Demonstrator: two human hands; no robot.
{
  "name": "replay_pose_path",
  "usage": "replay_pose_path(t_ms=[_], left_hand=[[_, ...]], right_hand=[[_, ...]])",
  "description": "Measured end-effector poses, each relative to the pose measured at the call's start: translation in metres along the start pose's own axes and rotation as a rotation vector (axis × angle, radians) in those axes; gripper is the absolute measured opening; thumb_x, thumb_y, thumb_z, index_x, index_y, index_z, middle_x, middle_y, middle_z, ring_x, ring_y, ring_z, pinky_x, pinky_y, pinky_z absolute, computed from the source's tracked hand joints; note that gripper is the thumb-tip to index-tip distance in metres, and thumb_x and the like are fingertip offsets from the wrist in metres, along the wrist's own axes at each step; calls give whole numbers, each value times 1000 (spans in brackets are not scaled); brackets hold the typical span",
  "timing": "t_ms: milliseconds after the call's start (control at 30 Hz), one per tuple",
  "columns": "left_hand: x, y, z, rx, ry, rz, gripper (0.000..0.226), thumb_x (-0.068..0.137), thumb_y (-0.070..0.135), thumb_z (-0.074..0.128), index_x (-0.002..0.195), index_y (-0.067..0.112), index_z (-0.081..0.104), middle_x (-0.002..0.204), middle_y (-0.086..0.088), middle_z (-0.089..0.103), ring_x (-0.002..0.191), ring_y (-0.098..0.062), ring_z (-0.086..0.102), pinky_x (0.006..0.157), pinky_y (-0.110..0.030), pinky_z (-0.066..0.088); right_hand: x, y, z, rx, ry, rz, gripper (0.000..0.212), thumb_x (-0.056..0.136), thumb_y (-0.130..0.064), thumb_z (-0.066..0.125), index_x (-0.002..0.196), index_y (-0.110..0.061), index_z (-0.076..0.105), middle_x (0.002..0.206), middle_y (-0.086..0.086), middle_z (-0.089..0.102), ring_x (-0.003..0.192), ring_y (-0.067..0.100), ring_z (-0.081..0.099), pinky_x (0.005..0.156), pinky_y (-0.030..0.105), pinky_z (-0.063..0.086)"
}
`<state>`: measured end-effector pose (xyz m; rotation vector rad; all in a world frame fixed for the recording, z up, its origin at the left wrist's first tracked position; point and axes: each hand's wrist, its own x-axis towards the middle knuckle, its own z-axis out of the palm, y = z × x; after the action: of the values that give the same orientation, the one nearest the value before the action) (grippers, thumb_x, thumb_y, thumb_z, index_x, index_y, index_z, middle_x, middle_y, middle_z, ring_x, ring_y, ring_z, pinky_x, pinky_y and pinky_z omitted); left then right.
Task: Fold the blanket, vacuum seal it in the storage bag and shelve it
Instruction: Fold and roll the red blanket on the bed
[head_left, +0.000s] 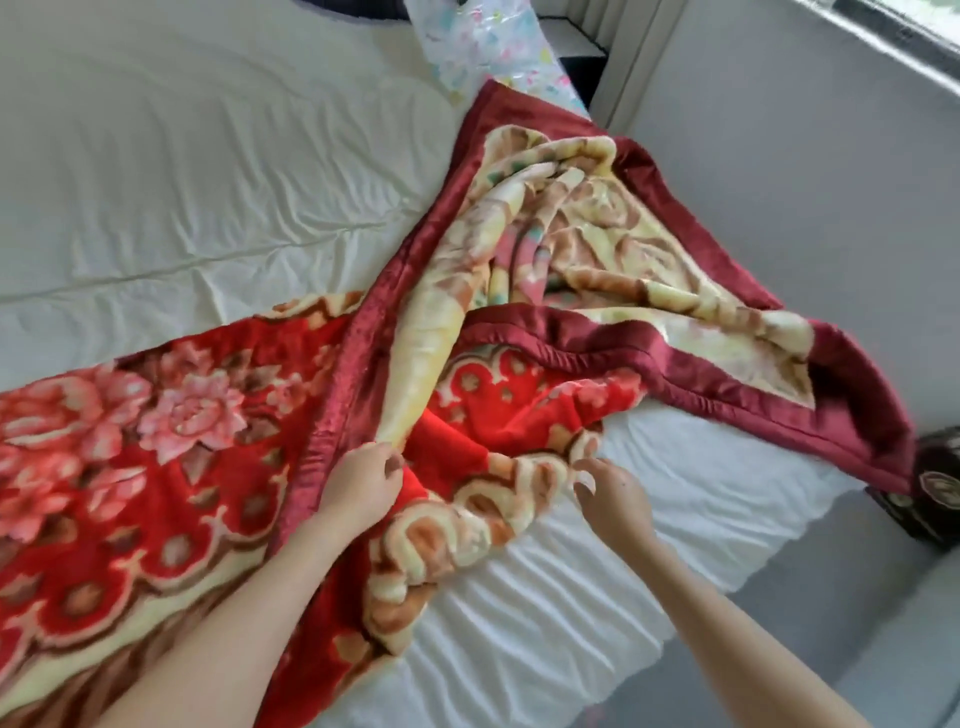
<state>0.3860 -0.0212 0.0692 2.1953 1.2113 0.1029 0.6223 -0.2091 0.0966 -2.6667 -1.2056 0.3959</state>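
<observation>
**Blanket half-spread on the bed, one fold in hand**

I see the blanket (197, 467) lying across the white bed sheet (182, 171), running from the 8 o'clock edge of my view up toward 2 o'clock. Its red flowered face shows on the left; toward 1 o'clock it is turned over and bunched, showing a cream and tan underside with a dark red border. The lower left part runs out of the picture, so I cannot tell how far it reaches. The far corner at 3 o'clock hangs past the bed's edge and hides part of a dark patterned object (935, 493) on the floor, which I cannot identify.

My left hand (361, 488), just below centre, grips a rolled cream fold of the blanket, fingers curled round it; the thumb side is tucked out of sight. My right hand (610, 491), at about 5 o'clock from centre, has its fingers loosely bent with the tips at the blanket's scrolled edge. I cannot tell whether they pinch the fabric or only touch it.

At 12 o'clock a clear plastic bag (483, 36) with pale printed marks lies on the bed just beyond the blanket's top corner, cut off by the frame's upper edge. The grey floor (779, 182) fills the right side.
</observation>
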Motion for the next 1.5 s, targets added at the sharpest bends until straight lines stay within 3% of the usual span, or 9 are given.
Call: replay_pose_path(t_ms=[367, 633, 733, 800, 933, 1100, 1300, 1500], left_hand=[[118, 327, 145, 13, -55, 157, 14, 84, 16, 59, 95, 12, 66, 94, -8, 65, 92, -28, 59, 77, -34, 44], [168, 453, 218, 65, -115, 258, 11, 84, 19, 60, 91, 14, 66, 89, -5, 63, 88, -25, 58, 73, -33, 43], [190, 502, 250, 38, -177, 283, 14, 85, 22, 60, 92, 13, 67, 92, -4, 65, 90, -24, 60, 73, -31, 44], [201, 541, 276, 31, -222, 258, 17, 87, 25, 59, 94, 12, 67, 95, -4, 67, 92, -24, 61, 72, -30, 44], [213, 623, 334, -48, -281, 140, 15, 87, 31, 57, 85, 18, 64, 107, -6, 67, 93, -25, 62, 70, -28, 44], [224, 713, 407, -10, -272, 87, 21, 89, 31, 56, 91, 13, 68, 96, -6, 70, 97, -27, 62, 76, -30, 46], [245, 809, 483, 3, -134, -60, 27, 91, 33, 53, 87, 11, 67, 91, -8, 70, 92, -28, 62, 71, -29, 43], [288, 866, 539, 229, -37, -134, 31, 90, 36, 54, 108, 11, 58, 110, -12, 58, 104, -33, 53, 81, -37, 44]], right_hand=[[61, 292, -109, -64, -54, 140, 32, 94, -24, 54, 125, -20, 57, 125, -6, 59, 112, 18, 55, 87, 29, 41], [77, 438, -165, -35, -19, 371, 32, 95, -22, 50, 126, -20, 57, 129, -4, 58, 117, 20, 53, 92, 29, 37], [76, 480, -182, -18, -7, 442, 28, 93, -19, 50, 118, -17, 62, 121, -1, 62, 111, 24, 55, 81, 30, 37], [77, 508, -194, 10, 8, 479, 26, 91, -18, 50, 113, -18, 65, 116, -1, 63, 105, 25, 57, 76, 30, 35], [85, 567, -222, 119, 69, 519, 28, 89, -16, 52, 112, -20, 67, 114, -5, 65, 104, 20, 58, 82, 30, 41], [110, 657, -249, 123, 62, 476, 31, 88, -27, 43, 104, -20, 69, 104, -1, 66, 99, 25, 59, 72, 29, 35], [159, 761, -271, 206, 15, 362, 25, 92, -19, 52, 113, -21, 66, 115, -7, 64, 108, 17, 56, 86, 24, 37], [242, 830, -301, 193, -64, 228, 24, 93, -20, 50, 111, -21, 66, 113, -4, 64, 107, 19, 55, 84, 27, 39]])
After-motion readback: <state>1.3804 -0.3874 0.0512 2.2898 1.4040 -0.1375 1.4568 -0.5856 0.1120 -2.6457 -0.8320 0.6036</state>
